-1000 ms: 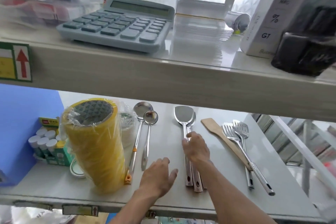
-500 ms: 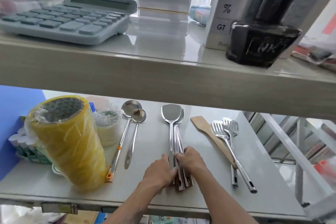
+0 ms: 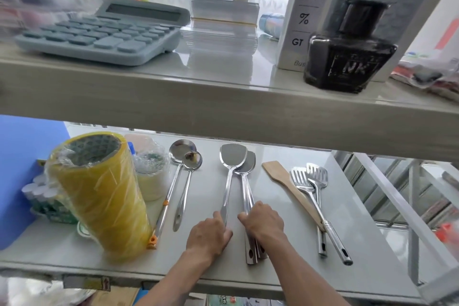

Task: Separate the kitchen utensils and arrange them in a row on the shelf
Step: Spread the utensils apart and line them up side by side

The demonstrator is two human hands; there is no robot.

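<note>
On the lower shelf (image 3: 360,273) lie steel utensils, handles toward me. My left hand (image 3: 210,233) grips the handle of one steel spatula (image 3: 232,156), angled a little left. My right hand (image 3: 263,221) presses on the handles of the other steel spatulas (image 3: 248,166) beside it. Left of them lie two ladles: a long one with an orange tip (image 3: 180,150) and a shorter one (image 3: 192,158). To the right, a wooden spatula (image 3: 280,174) lies under two slotted turners (image 3: 309,177), which overlap each other.
A yellow tape roll stack (image 3: 99,194) and a white wrapped roll (image 3: 151,176) stand at the left, close to the ladles. The upper shelf (image 3: 223,107) overhangs, carrying a calculator (image 3: 104,32), a black ink bottle (image 3: 347,57) and a box.
My left hand came over from the shelf front onto the spatula handles. It has pulled one spatula's handle leftward, apart from the others under my right hand.
</note>
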